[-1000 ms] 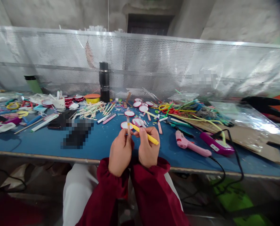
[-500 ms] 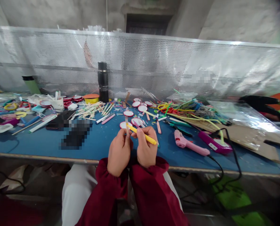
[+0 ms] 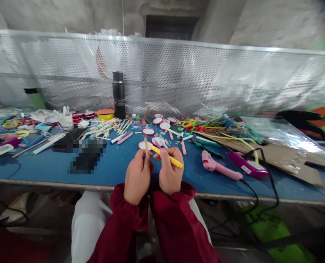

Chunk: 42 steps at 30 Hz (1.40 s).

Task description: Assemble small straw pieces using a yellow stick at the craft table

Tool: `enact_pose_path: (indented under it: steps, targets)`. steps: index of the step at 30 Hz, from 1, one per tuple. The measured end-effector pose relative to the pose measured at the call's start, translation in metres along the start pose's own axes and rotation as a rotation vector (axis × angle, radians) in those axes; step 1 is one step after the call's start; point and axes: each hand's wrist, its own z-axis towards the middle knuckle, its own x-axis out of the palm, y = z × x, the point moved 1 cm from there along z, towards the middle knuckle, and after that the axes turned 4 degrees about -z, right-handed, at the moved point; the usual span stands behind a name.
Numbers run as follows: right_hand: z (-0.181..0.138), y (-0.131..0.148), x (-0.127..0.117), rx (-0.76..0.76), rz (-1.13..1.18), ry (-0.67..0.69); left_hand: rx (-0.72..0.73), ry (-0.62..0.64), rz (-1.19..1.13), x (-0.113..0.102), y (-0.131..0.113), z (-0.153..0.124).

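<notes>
Pinched in my left hand (image 3: 137, 178) is a thin flat stick (image 3: 146, 145), upright, with a yellow patch on its upper part. My right hand (image 3: 171, 171) is closed around a yellow marker pen (image 3: 171, 158), its tip pointing up and left toward the stick. A small gap shows between tip and stick. Just beyond my fingers lie white round discs with red rims, among them one disc (image 3: 148, 132) and another disc (image 3: 158, 141) with small sticks on it. The fingertips under the stick are partly hidden.
A pink glue gun (image 3: 219, 167) with a cord and a purple power strip (image 3: 248, 165) lie at right. A black bottle (image 3: 119, 95) stands at the back. Thin sticks (image 3: 100, 128), a dark blurred flat thing (image 3: 88, 156) and coloured cords (image 3: 219, 126) cover other parts of the blue table.
The marker tip has drawn back slightly to the right from the stick, and a yellow patch now shows on the stick. Both hands otherwise stay in place.
</notes>
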Motion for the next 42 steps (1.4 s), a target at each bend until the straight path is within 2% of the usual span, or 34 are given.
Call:
enact_pose_path:
  steps: [7, 13, 20, 25, 31, 38, 42]
  targets:
    - [0.0004, -0.0023, -0.0008, -0.048, -0.036, 0.082, 0.003, -0.002, 0.03, -0.0004, 0.0002, 0.0002]
    - [0.0004, 0.0007, 0.0001, -0.005, -0.01, 0.022, 0.01, -0.006, 0.032, -0.0004, 0.0003, 0.0006]
    - [0.0003, -0.0022, -0.0005, -0.032, -0.047, 0.059, 0.009, -0.016, 0.044, -0.0004, 0.0011, -0.0007]
    - [0.0001, -0.0001, -0.0002, -0.004, -0.012, 0.008, 0.015, -0.012, 0.017, -0.0002, 0.002, 0.0001]
    - [-0.0012, -0.0009, -0.0005, -0.043, -0.043, 0.075, 0.005, -0.018, 0.018, -0.0004, 0.0006, 0.0]
    - [-0.0001, 0.0009, -0.0003, -0.004, -0.031, 0.022, 0.01, -0.01, 0.023, -0.0005, 0.0014, 0.0001]
    - [-0.0004, 0.0011, -0.0002, -0.049, -0.037, 0.066, 0.006, -0.013, -0.002, -0.0005, -0.0003, 0.0003]
